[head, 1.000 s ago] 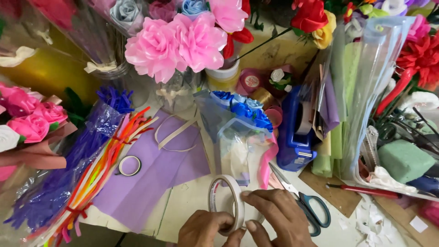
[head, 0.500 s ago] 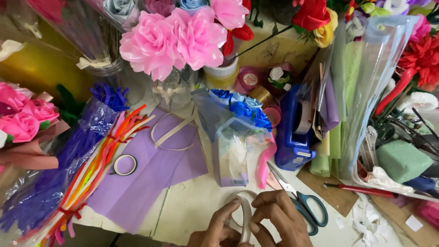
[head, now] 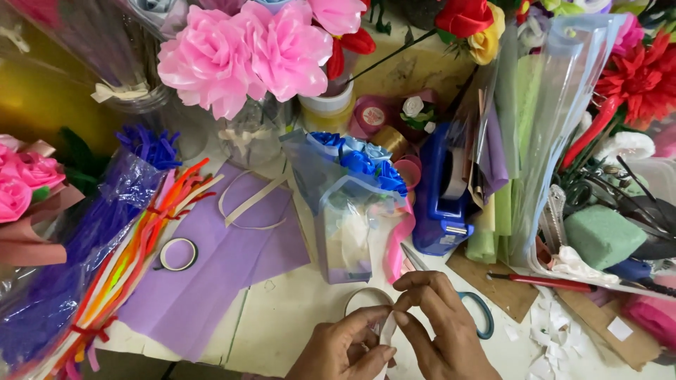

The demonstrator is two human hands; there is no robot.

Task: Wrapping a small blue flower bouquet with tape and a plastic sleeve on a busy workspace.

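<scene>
Two tape rolls (head: pixel 366 299) (head: pixel 177 254), one pair of scissors (head: pixel 473 313), one blue tape dispenser (head: pixel 440 204), one purple sheet (head: pixel 218 274).

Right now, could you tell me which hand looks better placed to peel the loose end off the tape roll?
Probably the right hand: its fingertips pinch the strip at the tape roll, while the left hand steadies it from below.

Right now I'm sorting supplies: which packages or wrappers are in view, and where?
Clear bag: centre, upright, holds blue flowers.
Clear sleeve of pipe cleaners: left, slanted, purple and orange.
Clear cellophane sleeves: right, upright, bluish.
No signs or screens.
</scene>
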